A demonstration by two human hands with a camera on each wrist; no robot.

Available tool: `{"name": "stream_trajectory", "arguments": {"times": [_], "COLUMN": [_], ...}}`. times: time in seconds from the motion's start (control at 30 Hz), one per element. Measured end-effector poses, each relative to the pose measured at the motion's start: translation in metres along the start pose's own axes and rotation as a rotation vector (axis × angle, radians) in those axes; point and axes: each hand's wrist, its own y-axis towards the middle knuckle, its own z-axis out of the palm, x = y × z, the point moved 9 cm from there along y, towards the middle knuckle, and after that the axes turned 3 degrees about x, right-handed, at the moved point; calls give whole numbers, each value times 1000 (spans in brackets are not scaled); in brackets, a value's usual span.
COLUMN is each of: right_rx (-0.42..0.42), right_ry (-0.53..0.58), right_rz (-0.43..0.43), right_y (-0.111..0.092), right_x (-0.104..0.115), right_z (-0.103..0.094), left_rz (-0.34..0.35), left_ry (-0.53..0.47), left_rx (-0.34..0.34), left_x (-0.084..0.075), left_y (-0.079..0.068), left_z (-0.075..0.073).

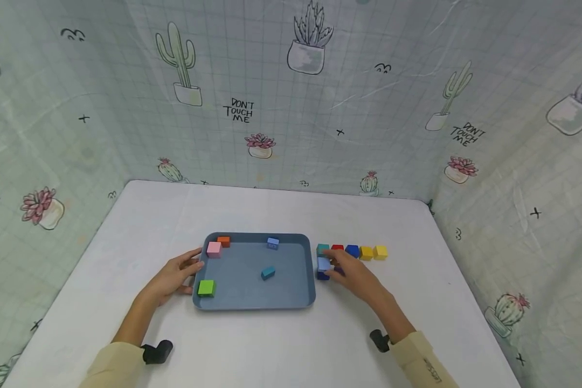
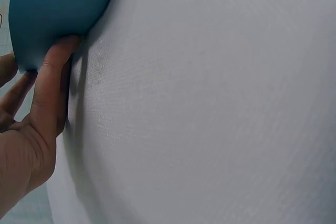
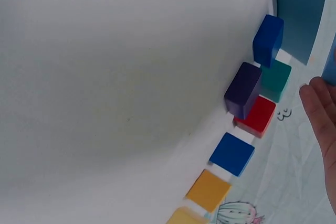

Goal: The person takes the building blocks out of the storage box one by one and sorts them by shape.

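Note:
My left hand (image 1: 172,277) rests against the left side of a blue-grey tray (image 1: 242,285), its extended fingers touching the rim. In the left wrist view, its fingertips meet the outer wall of the tray (image 2: 63,9). Just right of the tray, my right hand (image 1: 356,277) pinches a light blue block (image 1: 323,263). That block hangs above a dark blue block (image 1: 323,275) on the table. Only a sliver of the held light blue block (image 3: 329,71) shows at the edge of the right wrist view. A purple block (image 3: 243,89) sits partly hidden under the hand in the head view.
Inside the tray lie orange (image 1: 224,241), pink (image 1: 214,249), green (image 1: 206,288), blue (image 1: 272,243) and teal-blue (image 1: 268,273) blocks. A row of teal (image 1: 323,248), red (image 1: 337,247), blue (image 1: 352,251), orange-yellow (image 1: 366,253) and yellow (image 1: 380,253) blocks stands to its right. Patterned cloth walls (image 1: 281,118) surround the table.

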Motion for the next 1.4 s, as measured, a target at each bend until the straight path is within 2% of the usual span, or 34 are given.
{"name": "stream_trajectory", "arguments": {"times": [0.5, 0.97, 1.17, 1.4], "right_rx": [0, 29, 67, 63], "right_ry": [-23, -38, -13, -8], "right_rz": [50, 178, 234, 244], "right_y": [-6, -19, -24, -24], "right_x": [-15, -39, -50, -54], "right_z": [-5, -15, -11, -12], "left_rz": [-6, -24, -38, -24], "left_ry": [7, 7, 8, 10], "left_rx": [-3, -16, -27, -32], "left_x": [0, 2, 3, 0], "left_y": [1, -1, -4, -3], "left_z": [-1, -1, 0, -1]}}
